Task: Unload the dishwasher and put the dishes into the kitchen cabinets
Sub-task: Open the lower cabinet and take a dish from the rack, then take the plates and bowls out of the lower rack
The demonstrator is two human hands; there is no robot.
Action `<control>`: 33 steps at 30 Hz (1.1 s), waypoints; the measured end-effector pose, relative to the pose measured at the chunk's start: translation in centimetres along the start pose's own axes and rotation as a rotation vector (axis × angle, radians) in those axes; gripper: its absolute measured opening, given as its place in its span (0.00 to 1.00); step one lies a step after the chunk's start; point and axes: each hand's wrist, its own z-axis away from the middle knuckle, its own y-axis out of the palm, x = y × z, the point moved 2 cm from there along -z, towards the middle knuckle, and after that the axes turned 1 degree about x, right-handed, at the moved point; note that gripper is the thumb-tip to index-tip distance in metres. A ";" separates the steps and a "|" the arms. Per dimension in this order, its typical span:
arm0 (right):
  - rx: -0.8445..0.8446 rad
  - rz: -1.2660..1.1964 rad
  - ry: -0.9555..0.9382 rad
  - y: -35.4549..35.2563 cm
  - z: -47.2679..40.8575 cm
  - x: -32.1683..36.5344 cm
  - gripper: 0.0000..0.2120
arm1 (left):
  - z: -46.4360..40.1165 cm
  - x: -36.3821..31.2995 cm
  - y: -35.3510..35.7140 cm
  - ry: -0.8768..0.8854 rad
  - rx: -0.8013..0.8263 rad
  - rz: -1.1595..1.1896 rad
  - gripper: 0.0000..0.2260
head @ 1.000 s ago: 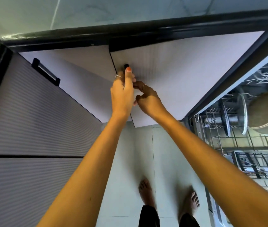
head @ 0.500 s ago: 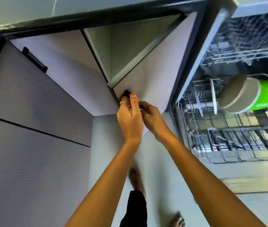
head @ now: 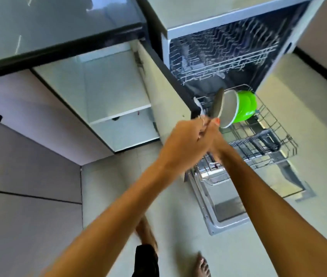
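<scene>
Two hands are seen close together in front of the open cabinet door (head: pixel 170 92). The left hand (head: pixel 186 136) is curled, with something thin and metallic apparently pinched at its fingertips, though what it is can't be made out through the blur. The right hand (head: pixel 216 136) is mostly hidden behind the left, so its grip can't be told. Just beyond them, a green pot (head: pixel 240 106) is lying on its side in the pulled-out lower rack (head: pixel 274 134) of the dishwasher (head: pixel 218 23), with a grey plate (head: pixel 217 104) stood upright right beside it. White shelves (head: pixel 118 116) are visible inside the cabinet.
</scene>
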 end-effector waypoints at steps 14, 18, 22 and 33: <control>-0.100 -0.156 0.127 1.5 -2.5 -1.5 0.24 | -14.7 3.4 -1.8 0.093 0.138 -0.495 0.21; -0.278 -0.336 0.171 0.5 -4.3 -1.6 0.23 | -16.0 2.6 -0.1 0.111 0.186 -0.572 0.22; -0.342 -0.364 0.206 -0.2 -6.0 -1.2 0.16 | -16.8 2.0 0.1 0.084 0.266 -0.610 0.22; -0.304 -0.327 0.332 -1.1 -8.5 -1.4 0.22 | -17.0 2.9 0.5 -0.022 0.598 -0.740 0.17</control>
